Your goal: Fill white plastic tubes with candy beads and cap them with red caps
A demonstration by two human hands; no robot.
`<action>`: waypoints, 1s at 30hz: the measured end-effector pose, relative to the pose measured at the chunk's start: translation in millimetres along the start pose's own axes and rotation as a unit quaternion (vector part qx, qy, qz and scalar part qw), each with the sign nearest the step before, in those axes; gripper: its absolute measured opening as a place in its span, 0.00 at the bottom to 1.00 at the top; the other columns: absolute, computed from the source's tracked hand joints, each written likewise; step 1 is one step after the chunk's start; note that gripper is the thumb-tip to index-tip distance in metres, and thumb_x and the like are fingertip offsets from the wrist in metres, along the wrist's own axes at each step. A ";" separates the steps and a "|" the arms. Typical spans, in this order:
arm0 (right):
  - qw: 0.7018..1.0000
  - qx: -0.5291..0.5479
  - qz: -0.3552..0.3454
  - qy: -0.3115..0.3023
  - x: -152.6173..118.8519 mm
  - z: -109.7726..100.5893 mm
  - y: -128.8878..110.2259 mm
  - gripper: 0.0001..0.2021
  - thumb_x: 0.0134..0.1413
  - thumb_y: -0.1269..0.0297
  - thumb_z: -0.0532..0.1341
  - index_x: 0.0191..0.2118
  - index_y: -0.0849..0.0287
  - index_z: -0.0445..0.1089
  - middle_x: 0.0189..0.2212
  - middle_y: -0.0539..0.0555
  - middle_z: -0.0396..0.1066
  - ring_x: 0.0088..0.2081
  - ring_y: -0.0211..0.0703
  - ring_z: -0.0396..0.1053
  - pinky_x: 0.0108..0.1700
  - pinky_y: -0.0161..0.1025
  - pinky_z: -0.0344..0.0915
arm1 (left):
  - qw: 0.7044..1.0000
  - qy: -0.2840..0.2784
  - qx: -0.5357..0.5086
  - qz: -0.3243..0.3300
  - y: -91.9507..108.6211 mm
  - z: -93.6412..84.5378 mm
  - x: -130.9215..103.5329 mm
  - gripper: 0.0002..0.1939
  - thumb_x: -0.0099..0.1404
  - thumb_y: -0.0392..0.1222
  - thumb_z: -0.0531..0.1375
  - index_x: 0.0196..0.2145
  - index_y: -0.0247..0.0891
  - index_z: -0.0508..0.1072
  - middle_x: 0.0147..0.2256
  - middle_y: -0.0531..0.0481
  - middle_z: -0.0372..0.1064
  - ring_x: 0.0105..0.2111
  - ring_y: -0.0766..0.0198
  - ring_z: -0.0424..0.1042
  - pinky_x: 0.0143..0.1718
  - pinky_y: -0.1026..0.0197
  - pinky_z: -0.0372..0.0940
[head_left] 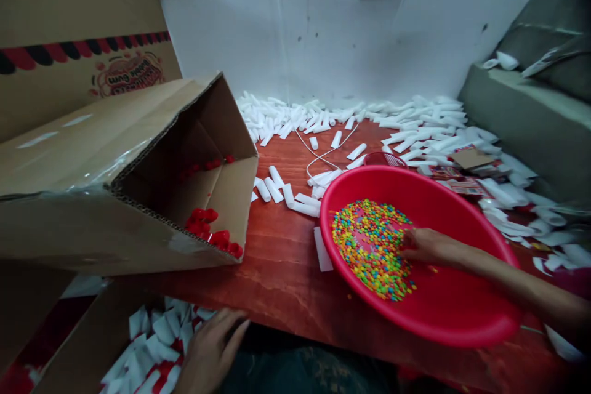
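My right hand (419, 246) reaches into a red plastic basin (466, 314), its fingers curled together at the edge of a layer of small multicoloured candies (376, 271). Whatever those fingers hold is hidden. At the table's front edge, my left hand (210, 348) is open, with thumb and fingers apart and nothing visible in it. Beside it, below table height, lie many white tubes (159, 348) mixed with red caps in an open carton (87, 332).
A cardboard box (60, 221) lies on its side at left, with red caps (203, 225) inside. Loose white tubes (434, 126) lie along the wall and right side. A thin white cord (318, 160) and a small red sieve (385, 160) are behind the basin.
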State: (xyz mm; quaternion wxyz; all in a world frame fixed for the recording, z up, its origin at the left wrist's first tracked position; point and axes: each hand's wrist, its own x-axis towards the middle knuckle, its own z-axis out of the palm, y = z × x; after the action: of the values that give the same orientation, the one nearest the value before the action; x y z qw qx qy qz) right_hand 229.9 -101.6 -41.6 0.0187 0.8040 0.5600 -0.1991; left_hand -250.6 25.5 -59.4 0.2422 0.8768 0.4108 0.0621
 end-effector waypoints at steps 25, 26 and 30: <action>0.976 -0.070 -0.206 -0.032 36.8 -24.6 -113.7 0.08 0.48 0.68 0.60 0.36 0.62 0.72 0.31 0.55 0.71 0.31 0.41 0.67 0.31 0.33 0.60 | 0.997 0.056 -0.047 0.002 108.2 21.1 139.8 0.19 0.64 0.45 0.51 0.52 0.38 0.63 0.45 0.45 0.68 0.42 0.60 0.69 0.41 0.61 0.64; 0.977 0.000 -0.209 -0.038 32.0 -25.1 -108.8 0.09 0.47 0.66 0.61 0.36 0.62 0.72 0.31 0.54 0.71 0.30 0.40 0.66 0.31 0.33 0.60 | 0.996 0.063 -0.068 0.010 110.7 15.2 137.9 0.20 0.65 0.46 0.50 0.53 0.38 0.61 0.46 0.46 0.68 0.42 0.61 0.69 0.42 0.62 0.65; 0.923 0.335 -0.178 -0.060 11.4 -32.5 -92.9 0.17 0.45 0.60 0.61 0.43 0.61 0.70 0.28 0.50 0.67 0.27 0.37 0.62 0.29 0.34 0.60 | 0.974 0.073 -0.180 0.117 141.3 -9.5 128.2 0.19 0.65 0.44 0.50 0.52 0.38 0.61 0.48 0.46 0.66 0.46 0.62 0.67 0.46 0.62 0.63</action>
State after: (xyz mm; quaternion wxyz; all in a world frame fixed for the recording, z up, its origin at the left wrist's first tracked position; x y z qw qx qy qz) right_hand 158.6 -48.5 2.4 -0.2544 0.6367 0.5924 -0.4231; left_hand -72.0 48.2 4.6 0.3564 0.8539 0.3042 0.2266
